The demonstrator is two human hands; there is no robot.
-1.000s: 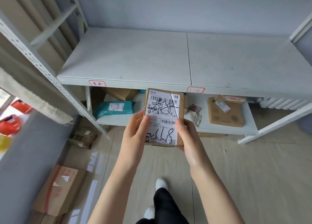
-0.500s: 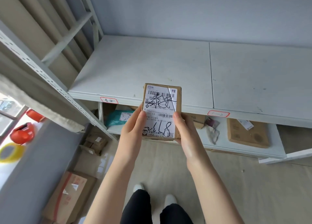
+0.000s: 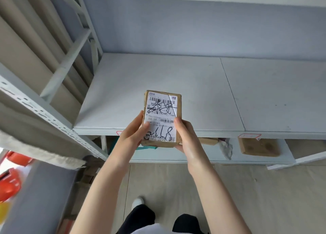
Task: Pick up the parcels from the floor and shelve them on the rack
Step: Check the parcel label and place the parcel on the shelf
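A small brown cardboard parcel with a white shipping label and black handwriting is held upright in front of the white rack. My left hand grips its lower left side and my right hand grips its lower right side. The parcel's top half overlaps the front of the middle shelf, a bare white board. On the shelf below lie a flat brown parcel, a crumpled grey bag and a teal bag, mostly hidden behind my hands.
The rack's perforated left upright slants close on the left. Red-edged labels mark the shelf fronts. Orange objects sit at far left. Cardboard boxes lie on the floor by the upright. My feet stand on beige flooring.
Both hands have raised the parcel from below the shelf edge to the level of the middle shelf. My view has tilted up and come closer to the rack.
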